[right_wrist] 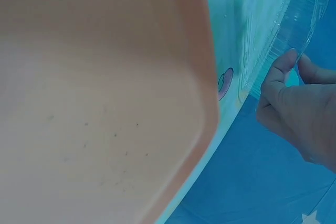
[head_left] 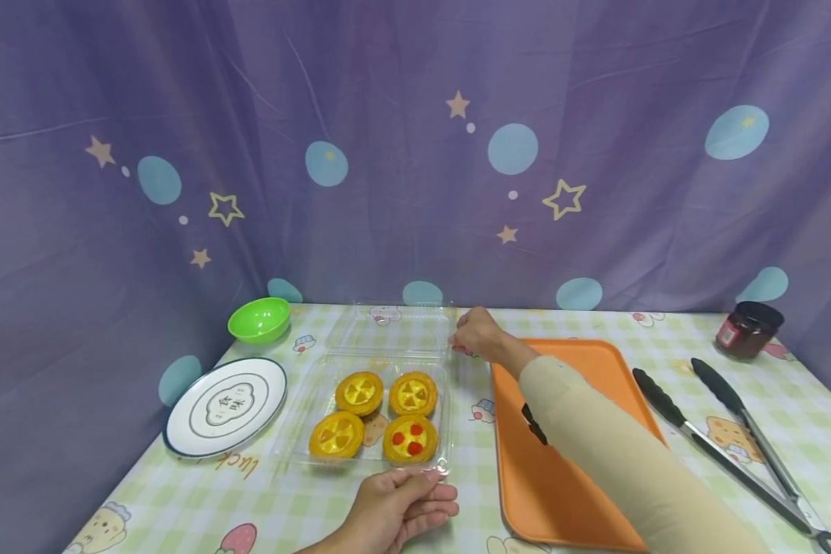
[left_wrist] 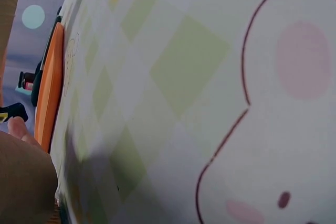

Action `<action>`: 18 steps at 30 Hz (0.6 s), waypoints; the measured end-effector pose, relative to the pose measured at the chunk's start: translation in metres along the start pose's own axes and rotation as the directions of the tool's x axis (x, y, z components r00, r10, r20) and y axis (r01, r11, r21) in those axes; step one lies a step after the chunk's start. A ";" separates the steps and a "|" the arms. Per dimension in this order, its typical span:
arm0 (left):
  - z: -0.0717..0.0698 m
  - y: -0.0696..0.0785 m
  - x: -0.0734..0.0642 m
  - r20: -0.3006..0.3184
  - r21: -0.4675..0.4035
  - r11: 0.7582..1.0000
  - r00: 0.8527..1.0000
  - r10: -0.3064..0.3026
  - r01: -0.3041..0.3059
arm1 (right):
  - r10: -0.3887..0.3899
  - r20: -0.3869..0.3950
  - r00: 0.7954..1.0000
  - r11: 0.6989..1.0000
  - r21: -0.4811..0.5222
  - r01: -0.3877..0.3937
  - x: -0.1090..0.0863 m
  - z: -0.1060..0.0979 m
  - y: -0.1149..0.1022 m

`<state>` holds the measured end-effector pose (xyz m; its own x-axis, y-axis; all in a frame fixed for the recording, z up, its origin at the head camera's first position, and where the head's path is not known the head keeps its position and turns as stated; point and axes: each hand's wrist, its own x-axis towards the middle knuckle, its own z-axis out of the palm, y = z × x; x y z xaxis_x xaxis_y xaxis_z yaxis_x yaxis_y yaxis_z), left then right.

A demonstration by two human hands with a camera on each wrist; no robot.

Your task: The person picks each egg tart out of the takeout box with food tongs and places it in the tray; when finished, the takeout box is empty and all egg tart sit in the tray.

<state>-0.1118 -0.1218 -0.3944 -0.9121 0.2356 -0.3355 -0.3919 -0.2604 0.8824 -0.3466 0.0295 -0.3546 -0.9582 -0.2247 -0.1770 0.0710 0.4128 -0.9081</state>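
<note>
A clear plastic hinged container (head_left: 305, 442) lies with its lid (head_left: 388, 329) folded back on the table. Inside sit several round egg tarts (head_left: 336, 435); one tart (head_left: 410, 440) has red pieces on top, the others yellow ones. My right hand (head_left: 481, 335) pinches the lid's right edge between thumb and index finger, as the right wrist view shows at the clear lid (right_wrist: 294, 30). At the container's front right corner is my left hand (head_left: 405, 508), fingers loosely extended and thumb right at the front rim. In the left wrist view, part of that hand (left_wrist: 26, 177) shows at the left.
Beneath my right forearm lies an orange tray (head_left: 561, 477) with a black object (head_left: 534, 425) on it. Black-tipped metal tongs (head_left: 748, 454) and a dark-lidded jar (head_left: 748, 331) stand farther right. At left are a white plate (head_left: 225, 406) and a green bowl (head_left: 259, 321). A purple curtain hangs behind.
</note>
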 end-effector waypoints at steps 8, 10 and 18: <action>0.001 0.000 0.000 0.003 -0.014 1.000 1.000 -0.015 0.015 | -0.052 0.002 0.999 0.999 0.003 0.052 -0.004 -0.008 -0.005; 0.002 0.000 -0.001 0.006 -0.012 1.000 1.000 -0.026 0.026 | -0.053 0.008 0.999 0.999 0.001 0.053 -0.005 -0.012 -0.009; 0.005 0.002 -0.010 0.017 0.063 0.996 0.998 -0.066 0.065 | -0.089 0.068 0.994 0.994 -0.057 0.093 -0.026 -0.038 -0.021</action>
<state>-0.1028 -0.1199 -0.3880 -0.8820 0.2679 -0.3877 -0.4421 -0.1853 0.8776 -0.3333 0.0602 -0.3168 -0.9395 -0.3204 -0.1211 -0.0343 0.4396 -0.8975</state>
